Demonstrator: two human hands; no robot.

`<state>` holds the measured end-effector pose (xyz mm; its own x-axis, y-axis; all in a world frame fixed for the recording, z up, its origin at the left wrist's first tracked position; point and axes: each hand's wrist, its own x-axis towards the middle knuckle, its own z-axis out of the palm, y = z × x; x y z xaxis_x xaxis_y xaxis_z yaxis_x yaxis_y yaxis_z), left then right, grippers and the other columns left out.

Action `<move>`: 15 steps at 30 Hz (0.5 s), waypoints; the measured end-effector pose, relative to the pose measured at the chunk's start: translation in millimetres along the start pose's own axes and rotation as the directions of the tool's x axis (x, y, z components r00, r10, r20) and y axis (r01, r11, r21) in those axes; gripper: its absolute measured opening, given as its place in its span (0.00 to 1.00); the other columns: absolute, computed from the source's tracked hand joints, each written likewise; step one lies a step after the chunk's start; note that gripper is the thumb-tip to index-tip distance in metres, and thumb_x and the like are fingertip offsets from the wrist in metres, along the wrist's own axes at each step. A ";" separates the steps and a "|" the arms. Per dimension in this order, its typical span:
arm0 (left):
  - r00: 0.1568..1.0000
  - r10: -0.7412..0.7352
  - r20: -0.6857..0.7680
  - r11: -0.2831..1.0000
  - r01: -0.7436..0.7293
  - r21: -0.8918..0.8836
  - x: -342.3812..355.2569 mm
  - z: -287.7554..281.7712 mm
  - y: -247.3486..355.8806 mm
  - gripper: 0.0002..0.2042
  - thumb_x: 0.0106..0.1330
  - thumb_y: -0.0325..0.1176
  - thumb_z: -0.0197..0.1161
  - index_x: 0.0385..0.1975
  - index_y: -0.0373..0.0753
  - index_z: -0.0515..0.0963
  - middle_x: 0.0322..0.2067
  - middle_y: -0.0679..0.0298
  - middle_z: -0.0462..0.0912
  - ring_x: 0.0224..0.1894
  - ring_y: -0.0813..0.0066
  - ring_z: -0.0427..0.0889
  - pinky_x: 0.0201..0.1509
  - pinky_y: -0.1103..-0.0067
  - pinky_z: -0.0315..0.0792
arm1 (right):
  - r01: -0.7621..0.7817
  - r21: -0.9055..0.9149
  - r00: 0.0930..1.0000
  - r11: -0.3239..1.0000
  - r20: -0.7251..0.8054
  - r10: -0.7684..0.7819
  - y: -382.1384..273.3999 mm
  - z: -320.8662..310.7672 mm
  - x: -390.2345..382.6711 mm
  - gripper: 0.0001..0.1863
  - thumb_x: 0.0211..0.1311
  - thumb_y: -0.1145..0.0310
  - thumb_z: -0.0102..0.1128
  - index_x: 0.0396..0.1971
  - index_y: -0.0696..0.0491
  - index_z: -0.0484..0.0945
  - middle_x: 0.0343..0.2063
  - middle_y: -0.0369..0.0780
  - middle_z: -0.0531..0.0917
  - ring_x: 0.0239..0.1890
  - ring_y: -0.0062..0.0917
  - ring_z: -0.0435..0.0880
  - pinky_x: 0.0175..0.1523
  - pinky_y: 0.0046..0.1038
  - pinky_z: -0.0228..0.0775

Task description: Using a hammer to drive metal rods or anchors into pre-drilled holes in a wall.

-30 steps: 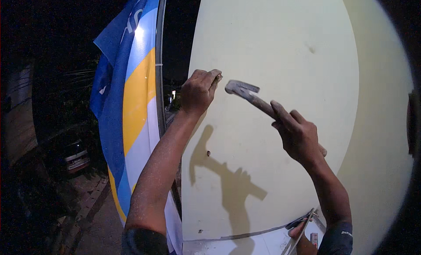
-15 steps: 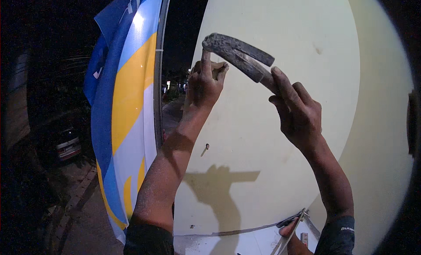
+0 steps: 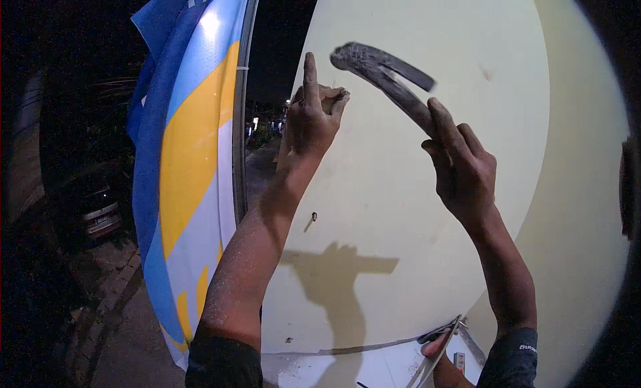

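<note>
My right hand grips the handle of a worn dark claw hammer, its head raised toward the upper left in front of the pale wall. My left hand is up against the wall's left edge, index finger pointing upward. Its thumb and other fingers pinch a small dark-ended piece, whose kind I cannot make out. The hammer head is apart from the left hand. Lower on the wall, a small metal stud sticks out.
A blue, yellow and white banner hangs on a pole at left. Beyond, a parked car stands far below in the dark. At the wall's foot are a white tiled ledge, a thin strip and apparently a foot.
The hammer has drawn back up and to the right, away from the left hand's fingertip. My left hand stays nearly in place. The view has shifted slightly.
</note>
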<state>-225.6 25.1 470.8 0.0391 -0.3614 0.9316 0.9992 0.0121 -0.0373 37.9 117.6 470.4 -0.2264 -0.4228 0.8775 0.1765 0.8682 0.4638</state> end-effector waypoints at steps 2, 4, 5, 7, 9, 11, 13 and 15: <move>0.986 0.150 -0.071 0.986 -0.144 0.084 0.4 1.7 -2.5 0.51 0.56 0.28 0.75 0.75 0.31 0.45 0.31 0.62 0.88 0.39 0.66 0.87 0.47 0.74 0.81 | 0.083 0.071 0.988 0.994 -0.134 -0.073 -5.0 1.9 1.2 0.39 0.58 0.70 0.72 0.69 0.32 0.68 0.23 0.35 0.74 0.17 0.26 0.73 0.22 0.32 0.73; 0.979 0.190 -0.080 0.977 -0.180 0.118 0.2 2.0 -4.4 0.50 0.56 0.28 0.75 0.75 0.31 0.46 0.31 0.63 0.88 0.39 0.66 0.87 0.46 0.74 0.81 | 0.129 0.105 0.983 0.986 -0.144 -0.113 -7.9 6.5 3.4 0.38 0.59 0.69 0.71 0.69 0.31 0.67 0.23 0.35 0.75 0.17 0.27 0.74 0.22 0.32 0.73; 0.977 0.199 -0.077 0.975 -0.189 0.120 0.3 1.3 -4.8 0.50 0.57 0.28 0.75 0.75 0.31 0.46 0.30 0.63 0.88 0.39 0.66 0.87 0.46 0.74 0.81 | 0.145 0.118 0.979 0.982 -0.162 -0.125 -8.3 8.2 5.1 0.38 0.60 0.68 0.70 0.70 0.31 0.66 0.23 0.36 0.75 0.17 0.28 0.74 0.22 0.33 0.72; 0.989 0.135 -0.056 0.990 -0.133 0.042 -0.9 -0.5 -5.4 0.49 0.57 0.28 0.74 0.74 0.31 0.46 0.31 0.63 0.88 0.39 0.66 0.87 0.47 0.74 0.82 | 0.052 0.006 0.998 0.999 0.030 -0.052 -7.5 11.3 9.0 0.37 0.63 0.66 0.68 0.70 0.29 0.64 0.24 0.37 0.77 0.18 0.30 0.77 0.22 0.34 0.72; 0.998 0.054 -0.024 0.998 -0.055 -0.040 -3.0 -3.1 -5.6 0.49 0.58 0.29 0.74 0.74 0.31 0.46 0.32 0.62 0.87 0.39 0.65 0.86 0.47 0.73 0.82 | -0.017 -0.122 0.977 0.992 0.208 0.042 -7.3 10.9 11.7 0.36 0.65 0.64 0.66 0.71 0.28 0.62 0.25 0.38 0.77 0.18 0.32 0.78 0.22 0.35 0.72; 0.952 0.288 0.101 0.908 -0.305 0.287 -3.6 -5.2 -6.7 0.45 0.60 0.29 0.73 0.73 0.31 0.51 0.34 0.60 0.88 0.40 0.64 0.88 0.51 0.70 0.81 | -0.046 -0.244 0.943 0.969 0.308 0.122 -8.3 6.8 12.8 0.35 0.67 0.61 0.63 0.72 0.26 0.60 0.25 0.39 0.78 0.19 0.34 0.80 0.21 0.37 0.72; 0.972 0.227 0.066 0.964 -0.234 0.129 -4.7 -5.8 -7.4 0.47 0.60 0.28 0.73 0.74 0.31 0.46 0.35 0.58 0.88 0.41 0.64 0.87 0.51 0.70 0.82 | 0.004 -0.187 0.961 0.982 0.271 0.048 -12.0 1.8 11.9 0.34 0.67 0.61 0.64 0.70 0.27 0.62 0.24 0.38 0.78 0.19 0.34 0.80 0.21 0.36 0.72; 0.993 0.115 0.028 0.992 -0.114 -0.052 -4.8 -4.6 -8.4 0.50 0.59 0.27 0.72 0.75 0.31 0.40 0.36 0.58 0.87 0.42 0.64 0.87 0.49 0.71 0.82 | -0.002 -0.079 0.989 0.997 0.148 0.014 -15.3 -2.8 10.7 0.36 0.63 0.65 0.67 0.70 0.28 0.65 0.25 0.38 0.78 0.19 0.33 0.79 0.23 0.35 0.74</move>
<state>-234.2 22.4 465.0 0.1542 -0.3313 0.9309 0.9868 0.0049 -0.1617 35.4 99.1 473.0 -0.3627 -0.3676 0.8564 0.2521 0.8460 0.4699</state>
